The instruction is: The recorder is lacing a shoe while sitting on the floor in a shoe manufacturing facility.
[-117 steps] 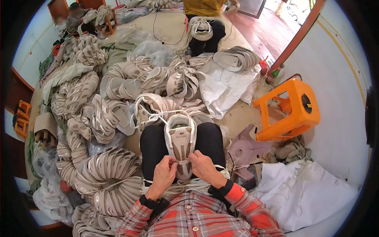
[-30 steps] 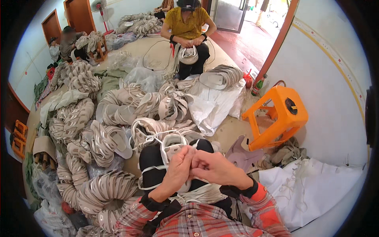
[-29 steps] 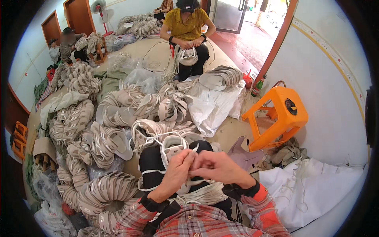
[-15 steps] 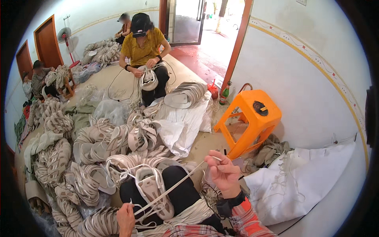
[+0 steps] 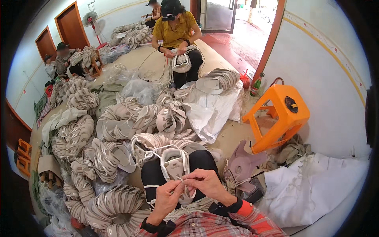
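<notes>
One pale lace [image 5: 180, 178] held over a light shoe upper [image 5: 172, 166].
Left hand [image 5: 167, 195] and right hand [image 5: 207, 185] meet, each seemingly pinching the lace; the upper sits between dark-clad knees [image 5: 153, 173]. Best, probably, to keep the lace flat and untwisted, draw it evenly, and let the knees steady the upper.

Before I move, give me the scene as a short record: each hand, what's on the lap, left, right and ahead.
Left hand: fingertips close by the right hand's; exact grip unclear
Right hand: fingertips pinched on a pale lace
Lap: shoe upper below the hands; pale lace bundle
Left side: ring of stacked uppers
Right side: orange stool, white sheet
Ahead: seated co-worker in yellow, both hands at another upper
</notes>
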`<state>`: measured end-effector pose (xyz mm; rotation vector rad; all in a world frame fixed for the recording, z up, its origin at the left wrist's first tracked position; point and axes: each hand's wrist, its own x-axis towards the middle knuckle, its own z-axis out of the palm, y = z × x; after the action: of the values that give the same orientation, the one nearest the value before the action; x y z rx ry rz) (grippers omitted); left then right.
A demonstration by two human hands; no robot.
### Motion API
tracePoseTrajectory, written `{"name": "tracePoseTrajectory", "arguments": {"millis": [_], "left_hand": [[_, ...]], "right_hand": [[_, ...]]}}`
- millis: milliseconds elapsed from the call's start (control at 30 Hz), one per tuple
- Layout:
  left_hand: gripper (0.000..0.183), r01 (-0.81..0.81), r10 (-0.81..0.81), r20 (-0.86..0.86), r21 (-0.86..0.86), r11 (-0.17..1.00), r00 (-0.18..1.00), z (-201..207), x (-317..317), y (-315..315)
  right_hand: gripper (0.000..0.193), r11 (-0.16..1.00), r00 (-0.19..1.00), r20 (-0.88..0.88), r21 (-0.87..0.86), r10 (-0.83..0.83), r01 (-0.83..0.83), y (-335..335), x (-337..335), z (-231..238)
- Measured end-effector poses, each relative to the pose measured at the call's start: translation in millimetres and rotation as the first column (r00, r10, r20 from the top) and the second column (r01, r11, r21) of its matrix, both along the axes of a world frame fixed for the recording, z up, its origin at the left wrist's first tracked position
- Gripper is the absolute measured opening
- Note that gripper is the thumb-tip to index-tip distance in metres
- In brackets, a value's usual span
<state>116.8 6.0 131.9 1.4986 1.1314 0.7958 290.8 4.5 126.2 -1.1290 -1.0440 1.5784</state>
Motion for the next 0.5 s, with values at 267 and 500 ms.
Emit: {"name": "tracePoseTrajectory", "arguments": {"millis": [267, 500], "left_hand": [[0.017, 0.048, -0.022, -0.126, 0.215, 0.975, 0.992, 5.1, 6.2, -8.2], [0.021, 0.133, -0.076, -0.197, 0.291, 0.947, 0.977, 7.2, 6.0, -8.1]], "right_hand": [[0.018, 0.999, 0.997, 0.061, -0.008, -0.047, 0.047, -6.5, -4.6, -4.2], [0.013, 0.997, 0.998, 0.022, 0.036, -0.067, 0.066, -10.6, -3.3, -5.3]]}}
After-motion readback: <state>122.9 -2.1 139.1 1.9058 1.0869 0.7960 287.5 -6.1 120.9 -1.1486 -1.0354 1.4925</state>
